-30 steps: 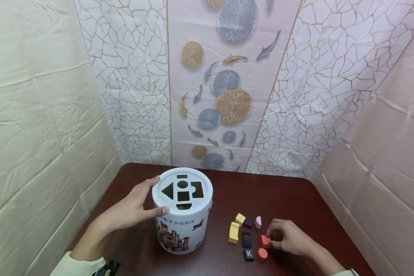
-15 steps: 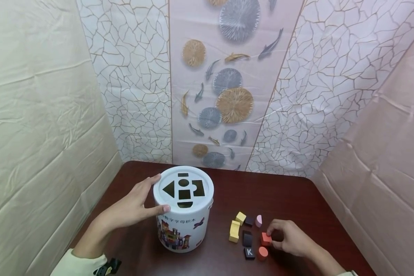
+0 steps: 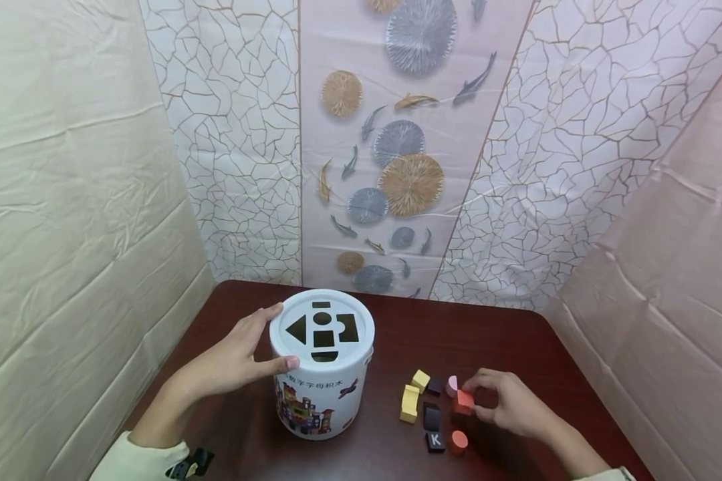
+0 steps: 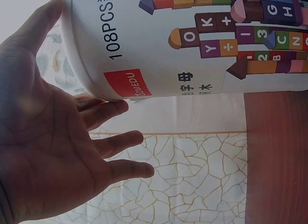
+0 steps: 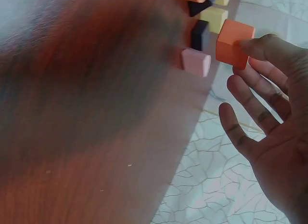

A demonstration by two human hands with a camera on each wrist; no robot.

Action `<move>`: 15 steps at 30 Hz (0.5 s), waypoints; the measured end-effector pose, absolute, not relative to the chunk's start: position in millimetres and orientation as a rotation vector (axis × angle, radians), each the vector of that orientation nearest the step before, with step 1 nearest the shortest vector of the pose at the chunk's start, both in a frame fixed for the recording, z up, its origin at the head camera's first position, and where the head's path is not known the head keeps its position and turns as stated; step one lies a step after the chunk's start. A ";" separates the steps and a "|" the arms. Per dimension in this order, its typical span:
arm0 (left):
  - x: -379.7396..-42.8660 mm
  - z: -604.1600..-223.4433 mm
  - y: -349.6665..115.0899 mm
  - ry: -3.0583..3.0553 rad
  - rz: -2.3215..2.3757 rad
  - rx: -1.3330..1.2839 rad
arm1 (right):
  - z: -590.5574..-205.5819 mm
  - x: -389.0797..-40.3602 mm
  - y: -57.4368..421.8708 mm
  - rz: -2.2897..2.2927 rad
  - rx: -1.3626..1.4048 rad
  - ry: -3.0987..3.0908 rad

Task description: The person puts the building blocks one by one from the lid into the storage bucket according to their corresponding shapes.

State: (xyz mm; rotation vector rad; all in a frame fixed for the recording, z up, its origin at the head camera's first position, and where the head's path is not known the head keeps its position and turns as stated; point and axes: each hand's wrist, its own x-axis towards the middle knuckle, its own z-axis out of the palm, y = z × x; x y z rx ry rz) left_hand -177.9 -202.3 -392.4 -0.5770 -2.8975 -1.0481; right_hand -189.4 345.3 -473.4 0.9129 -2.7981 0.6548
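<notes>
Between the pinching fingers of the right hand (image 3: 510, 405), hold the red block (image 5: 232, 44) (probably light, stiff) by opposite faces, bracing with the outspread left hand (image 3: 228, 359).

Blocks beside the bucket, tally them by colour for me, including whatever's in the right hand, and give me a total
Yellow blocks: 2
Dark blocks: 3
Pink block: 1
Orange-red blocks: 2, counting the cube in the right hand
Total: 8

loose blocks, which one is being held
The red-orange cube: it alone is pinched, by the right hand; the similarly coloured round block lies untouched on the table.
</notes>
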 end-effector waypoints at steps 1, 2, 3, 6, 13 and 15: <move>-178.0 -392.1 -202.2 -2.898 -1.047 -0.578 | -471.6 -189.5 344.6 0.661 0.917 -2.782; -178.0 -391.8 -202.1 -2.899 -1.047 -0.577 | -469.8 -189.7 343.7 0.665 0.919 -2.767; -177.9 -391.7 -202.1 -2.900 -1.048 -0.576 | -467.8 -189.6 342.7 0.676 0.924 -2.751; -177.7 -391.4 -201.8 -2.902 -1.051 -0.576 | -461.2 -189.7 338.9 0.690 0.936 -2.709; -177.8 -391.6 -201.8 -2.902 -1.050 -0.573 | -439.9 -190.0 328.2 0.681 0.946 -2.629; -177.6 -391.6 -202.0 -2.898 -1.049 -0.574 | -433.5 -190.3 325.1 0.679 0.938 -2.622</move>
